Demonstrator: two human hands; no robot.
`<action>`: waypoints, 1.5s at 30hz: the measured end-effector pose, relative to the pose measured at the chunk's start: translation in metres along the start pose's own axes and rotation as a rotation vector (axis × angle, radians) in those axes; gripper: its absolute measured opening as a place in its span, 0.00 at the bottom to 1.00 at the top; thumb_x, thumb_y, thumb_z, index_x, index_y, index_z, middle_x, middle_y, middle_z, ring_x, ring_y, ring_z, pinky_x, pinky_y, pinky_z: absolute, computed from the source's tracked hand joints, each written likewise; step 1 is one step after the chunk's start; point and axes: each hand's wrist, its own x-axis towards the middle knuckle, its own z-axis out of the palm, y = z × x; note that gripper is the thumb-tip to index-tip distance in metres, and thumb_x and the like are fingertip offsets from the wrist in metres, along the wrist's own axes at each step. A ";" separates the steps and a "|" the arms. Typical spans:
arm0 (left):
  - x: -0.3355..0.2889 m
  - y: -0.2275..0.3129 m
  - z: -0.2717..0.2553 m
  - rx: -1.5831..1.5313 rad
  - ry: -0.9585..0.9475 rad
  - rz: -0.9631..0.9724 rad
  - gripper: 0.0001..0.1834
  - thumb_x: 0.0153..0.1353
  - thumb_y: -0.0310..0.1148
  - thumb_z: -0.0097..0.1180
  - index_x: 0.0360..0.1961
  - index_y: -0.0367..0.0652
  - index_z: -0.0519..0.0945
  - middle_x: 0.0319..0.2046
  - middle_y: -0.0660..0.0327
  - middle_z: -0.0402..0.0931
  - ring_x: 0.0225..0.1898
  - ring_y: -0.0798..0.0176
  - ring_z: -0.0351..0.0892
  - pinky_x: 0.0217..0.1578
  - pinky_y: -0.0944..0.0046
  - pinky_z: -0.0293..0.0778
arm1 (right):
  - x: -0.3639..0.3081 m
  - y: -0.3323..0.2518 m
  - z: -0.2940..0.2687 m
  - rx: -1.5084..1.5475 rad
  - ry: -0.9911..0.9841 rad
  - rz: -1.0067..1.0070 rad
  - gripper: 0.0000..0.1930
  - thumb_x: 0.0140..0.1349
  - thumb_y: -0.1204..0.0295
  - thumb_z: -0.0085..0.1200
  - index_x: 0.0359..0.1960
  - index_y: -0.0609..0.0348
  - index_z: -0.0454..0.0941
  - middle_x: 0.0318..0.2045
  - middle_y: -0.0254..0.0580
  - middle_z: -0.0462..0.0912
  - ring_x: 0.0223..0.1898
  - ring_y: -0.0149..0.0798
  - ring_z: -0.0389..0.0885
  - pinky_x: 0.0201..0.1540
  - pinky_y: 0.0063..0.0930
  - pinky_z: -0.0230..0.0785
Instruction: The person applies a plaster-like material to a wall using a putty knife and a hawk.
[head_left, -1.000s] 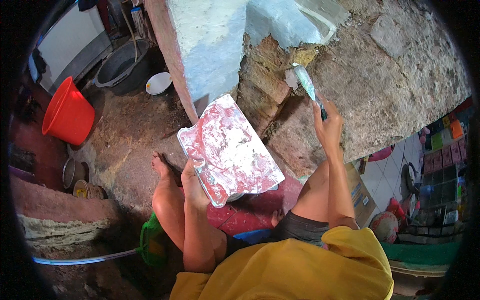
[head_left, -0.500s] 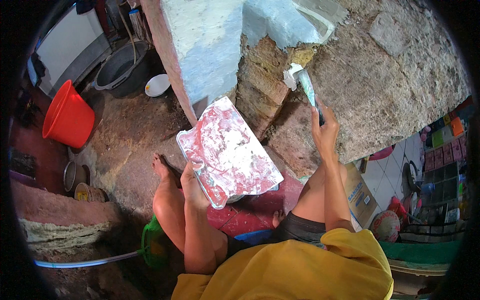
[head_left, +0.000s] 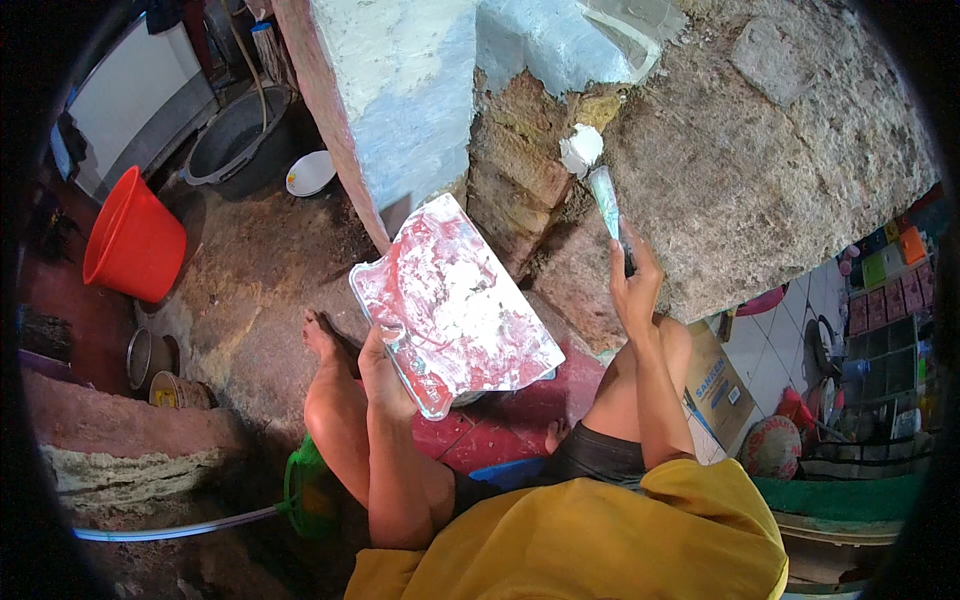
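My left hand (head_left: 388, 375) grips the lower left edge of a red board (head_left: 425, 375) with a wavy edge. White putty (head_left: 462, 285) is smeared thickly across the board's face. In my right hand (head_left: 638, 285) is a putty knife (head_left: 606, 205) with a pale, stained blade, pointing up toward the rough wall. Just beyond its tip, a rounded white dab of putty (head_left: 581, 150) sticks to the bare brown and grey wall surface (head_left: 680, 180). Whether the blade touches the wall I cannot tell.
Pale blue painted wall (head_left: 415, 120) rises ahead. At left stand a red bucket (head_left: 135, 235), a black basin (head_left: 240, 150) and a white bowl (head_left: 311, 174). A green basket (head_left: 300, 490) sits by my left leg. Cardboard (head_left: 722, 390) leans beside my right knee.
My right hand has drawn the putty knife slightly down and back from the dab, which now looks smoother and rounder. My left hand keeps the board almost still.
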 end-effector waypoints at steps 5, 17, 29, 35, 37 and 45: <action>-0.001 0.000 -0.002 -0.044 -0.008 -0.020 0.26 0.52 0.31 0.47 0.53 0.33 0.68 0.47 0.51 0.74 0.46 0.52 0.77 0.51 0.53 0.72 | 0.008 -0.006 0.005 -0.006 0.006 -0.011 0.16 0.58 0.76 0.53 0.49 0.61 0.76 0.38 0.58 0.79 0.38 0.51 0.80 0.41 0.34 0.70; 0.002 -0.002 -0.004 -0.074 -0.044 -0.040 0.25 0.53 0.31 0.47 0.53 0.33 0.68 0.47 0.51 0.75 0.46 0.52 0.77 0.50 0.53 0.73 | 0.007 -0.016 0.005 0.002 0.050 0.012 0.16 0.59 0.75 0.53 0.50 0.62 0.75 0.40 0.58 0.79 0.40 0.50 0.80 0.44 0.35 0.70; 0.002 -0.001 -0.002 0.036 0.014 0.020 0.25 0.54 0.31 0.48 0.53 0.32 0.68 0.46 0.50 0.75 0.45 0.53 0.78 0.49 0.55 0.74 | -0.045 -0.028 -0.019 0.371 -0.334 0.269 0.16 0.62 0.73 0.49 0.52 0.63 0.74 0.35 0.44 0.78 0.34 0.33 0.74 0.40 0.25 0.66; -0.001 -0.001 0.006 0.003 0.004 -0.062 0.22 0.53 0.29 0.48 0.50 0.32 0.72 0.42 0.51 0.77 0.40 0.55 0.80 0.46 0.57 0.76 | -0.029 -0.054 -0.050 0.292 -0.469 -0.066 0.17 0.57 0.78 0.54 0.50 0.61 0.76 0.39 0.47 0.79 0.40 0.41 0.78 0.44 0.29 0.68; -0.001 -0.001 0.006 0.064 0.058 -0.144 0.21 0.52 0.30 0.48 0.48 0.32 0.72 0.41 0.51 0.78 0.38 0.56 0.80 0.44 0.58 0.76 | -0.019 -0.047 -0.063 0.176 -0.492 -0.039 0.20 0.52 0.80 0.56 0.49 0.60 0.76 0.39 0.49 0.79 0.39 0.45 0.79 0.44 0.32 0.70; -0.005 -0.001 0.005 0.326 0.133 -0.313 0.22 0.47 0.30 0.48 0.46 0.31 0.74 0.36 0.52 0.79 0.33 0.56 0.80 0.39 0.60 0.77 | 0.025 -0.049 -0.095 -0.007 -0.648 -0.336 0.22 0.49 0.78 0.58 0.50 0.55 0.77 0.34 0.47 0.78 0.35 0.48 0.78 0.37 0.33 0.72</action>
